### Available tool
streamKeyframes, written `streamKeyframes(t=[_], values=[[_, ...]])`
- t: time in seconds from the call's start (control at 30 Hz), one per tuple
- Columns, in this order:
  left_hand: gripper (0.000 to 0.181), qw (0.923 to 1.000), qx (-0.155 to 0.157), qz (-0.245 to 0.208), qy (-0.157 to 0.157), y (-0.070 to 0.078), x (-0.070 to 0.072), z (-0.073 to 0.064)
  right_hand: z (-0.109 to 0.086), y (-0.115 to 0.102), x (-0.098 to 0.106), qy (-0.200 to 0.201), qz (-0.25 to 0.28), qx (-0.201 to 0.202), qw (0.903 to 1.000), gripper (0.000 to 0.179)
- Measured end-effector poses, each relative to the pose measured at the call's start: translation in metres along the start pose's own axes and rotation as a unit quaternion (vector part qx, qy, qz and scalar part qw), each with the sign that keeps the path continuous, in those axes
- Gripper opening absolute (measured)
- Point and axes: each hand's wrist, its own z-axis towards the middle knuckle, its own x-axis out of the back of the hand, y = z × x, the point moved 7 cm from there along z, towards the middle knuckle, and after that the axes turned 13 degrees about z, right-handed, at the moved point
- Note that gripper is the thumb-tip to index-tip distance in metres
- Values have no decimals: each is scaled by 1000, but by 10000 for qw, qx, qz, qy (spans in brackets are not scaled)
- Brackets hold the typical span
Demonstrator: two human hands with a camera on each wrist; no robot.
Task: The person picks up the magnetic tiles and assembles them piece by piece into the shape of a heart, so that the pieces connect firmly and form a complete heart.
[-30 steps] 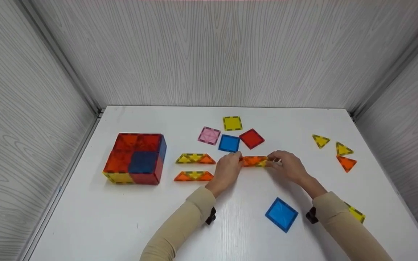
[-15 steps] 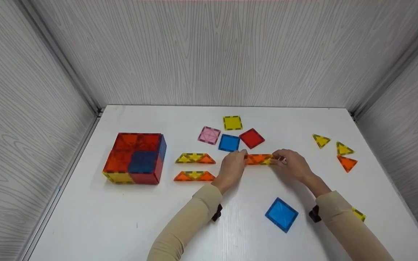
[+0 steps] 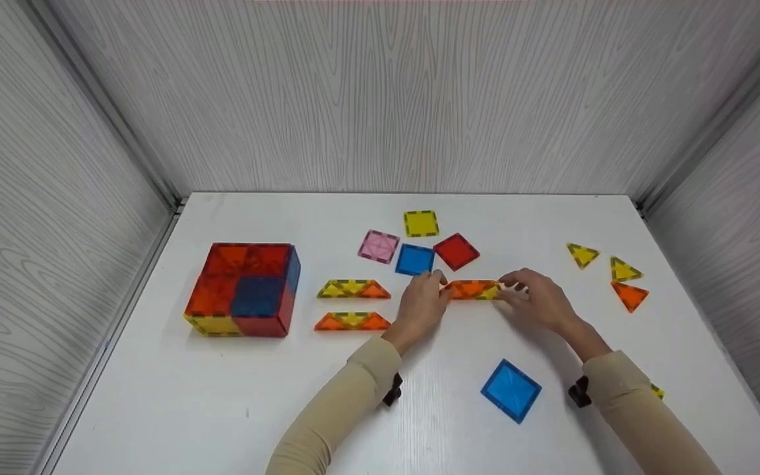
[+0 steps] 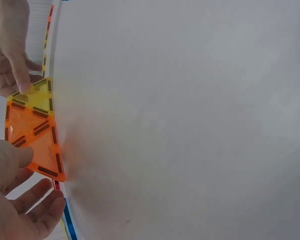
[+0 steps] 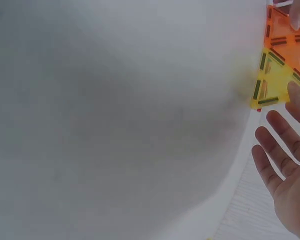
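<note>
Both hands hold a short strip of triangular magnetic tiles, orange at the left and middle and yellow at the right end. My left hand pinches the orange end, its thumb on the face in the left wrist view. At the yellow tile, my right hand pinches with thumb and a finger, the other fingers spread below. Left of the hands lie two similar strips, one yellow-and-orange and one mostly orange, the latter's right end touching or behind the left hand.
A box of red, blue and yellow tiles stands at the left. Square tiles in pink, yellow, blue and red lie beyond the hands. A larger blue square lies nearer; loose triangles are at right.
Both hands and the held strip have shifted slightly to the right and away from me over the second. The other tiles and the box stay where they were.
</note>
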Motion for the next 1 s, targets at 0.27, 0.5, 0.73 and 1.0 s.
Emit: streamKeyframes(t=[0.27, 0.5, 0.73, 1.0], values=[[21, 9993, -3, -289, 234, -6, -1, -5, -26, 29, 53, 606, -449, 347, 9966, 46], [18, 9981, 68, -514, 323, -7, -2, -6, -56, 74, 111, 1021, -549, -3, 9933, 57], [17, 9979, 38, -525, 386, -6, -2, -5, -78, 125, 147, 1080, -765, -765, 9882, 70], [17, 9981, 138, -542, 262, -9, -4, -5, -90, 151, 149, 730, -836, -1255, 9859, 81]])
